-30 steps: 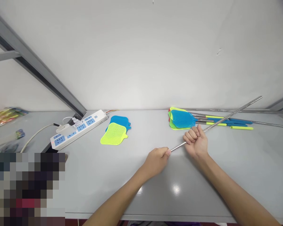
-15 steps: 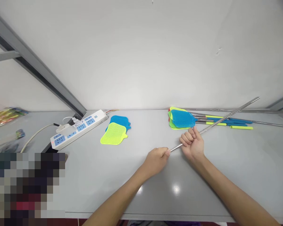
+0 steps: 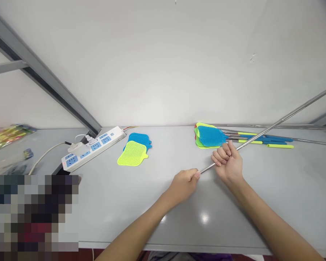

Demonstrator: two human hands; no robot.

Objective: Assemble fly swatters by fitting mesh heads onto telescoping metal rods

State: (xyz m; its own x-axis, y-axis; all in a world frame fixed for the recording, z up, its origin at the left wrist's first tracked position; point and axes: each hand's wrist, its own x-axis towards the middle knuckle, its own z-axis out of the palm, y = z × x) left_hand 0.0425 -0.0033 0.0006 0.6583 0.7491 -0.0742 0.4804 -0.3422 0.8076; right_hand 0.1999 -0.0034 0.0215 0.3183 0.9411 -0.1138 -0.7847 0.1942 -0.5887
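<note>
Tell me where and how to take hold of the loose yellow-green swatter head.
Pinch the short stub on the right of the yellow-green swatter head, coming from the right. It juts clear of the flat panel, whose far edge overlaps the blue swatter head, so gripping there should disturb the blue one least.

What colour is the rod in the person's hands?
The rod is shiny silver, best seen in the head view.

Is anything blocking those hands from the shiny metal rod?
Nothing visible: the left hand and right hand both close directly around the telescopic metal rod. Beyond the right hand, it crosses the view of the piled fly swatters; whether it touches them, I can't tell.
</note>
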